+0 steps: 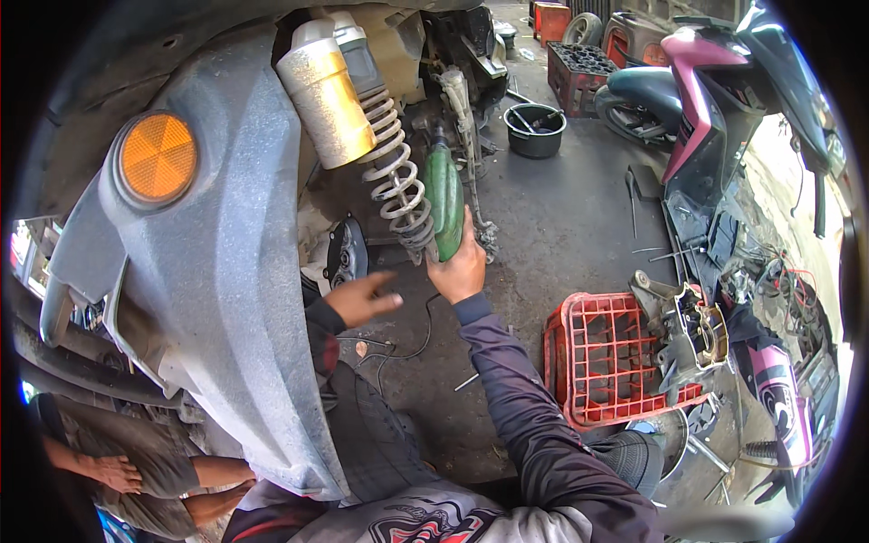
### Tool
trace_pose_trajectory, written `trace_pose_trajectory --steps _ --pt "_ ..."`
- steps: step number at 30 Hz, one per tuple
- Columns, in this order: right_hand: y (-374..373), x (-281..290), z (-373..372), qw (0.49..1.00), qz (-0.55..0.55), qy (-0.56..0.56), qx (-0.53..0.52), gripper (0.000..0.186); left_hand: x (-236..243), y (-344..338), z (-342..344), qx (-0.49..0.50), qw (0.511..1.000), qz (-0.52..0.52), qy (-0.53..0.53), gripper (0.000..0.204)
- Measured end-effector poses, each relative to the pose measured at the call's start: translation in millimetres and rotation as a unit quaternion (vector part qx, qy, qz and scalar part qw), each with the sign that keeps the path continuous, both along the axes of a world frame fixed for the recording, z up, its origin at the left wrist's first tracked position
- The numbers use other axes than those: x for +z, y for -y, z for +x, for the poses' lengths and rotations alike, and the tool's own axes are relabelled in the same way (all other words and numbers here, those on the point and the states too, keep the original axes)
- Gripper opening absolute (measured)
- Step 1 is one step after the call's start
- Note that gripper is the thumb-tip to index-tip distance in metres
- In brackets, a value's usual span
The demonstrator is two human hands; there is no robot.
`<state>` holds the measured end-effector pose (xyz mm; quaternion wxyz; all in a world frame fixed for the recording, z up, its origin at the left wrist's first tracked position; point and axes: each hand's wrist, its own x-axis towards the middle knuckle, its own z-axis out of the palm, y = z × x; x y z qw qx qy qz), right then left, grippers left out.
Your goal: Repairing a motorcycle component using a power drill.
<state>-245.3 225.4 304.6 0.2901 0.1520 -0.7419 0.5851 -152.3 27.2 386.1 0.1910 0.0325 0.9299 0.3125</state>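
My right hand [462, 265] is wrapped round the lower end of a green power tool [443, 195]. The tool stands nearly upright, its narrow metal nose pointing up into the dark parts under the motorcycle. My left hand [362, 300] hangs lower and to the left, thumb and index finger stretched out, with nothing visible in it. Between and above my hands is a shock absorber with a grey coil spring [396, 172] and a gold canister [328, 100]. A grey body panel [231, 235] with an orange reflector [157, 157] covers the left side, hiding part of my left forearm.
A black cable [407, 351] lies on the floor below my hands. On the right, a red plastic crate [602, 357] has an engine casing [697, 330] against it. A black basin [535, 131] holds tools. A pink scooter [692, 100] stands far right. Another person's hand [116, 472] rests lower left.
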Motion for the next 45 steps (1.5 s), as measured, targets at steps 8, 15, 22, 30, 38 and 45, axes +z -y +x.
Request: trace_pose_trajectory --steps 8,15,22,30,38,45 --pt "-8.0 12.6 -6.5 0.993 -0.102 0.045 0.034 0.088 -9.6 -36.3 -14.1 -0.129 0.977 -0.129 0.106 0.081" --pt "-10.0 10.2 -12.1 0.986 -0.155 0.033 0.047 0.081 -33.4 3.9 -22.8 -0.080 0.983 -0.137 0.098 0.086" --pt "-14.8 11.4 -11.8 0.985 -0.143 0.046 0.082 0.072 -22.7 -7.5 -22.9 -0.077 0.980 -0.123 0.134 0.088" --pt "-21.5 19.8 -17.5 0.989 -0.104 0.067 0.085 0.071 -36.4 2.6 -27.5 -0.097 0.986 -0.097 0.098 0.084" --pt "-19.0 19.2 -19.4 0.991 -0.094 0.060 0.076 0.073 -35.0 -3.9 -31.7 -0.115 0.985 -0.099 0.077 0.085" --pt "-23.3 39.6 -24.4 0.993 -0.074 0.055 0.079 0.074 -22.1 -12.7 -33.3 -0.106 0.981 -0.105 0.122 0.089"
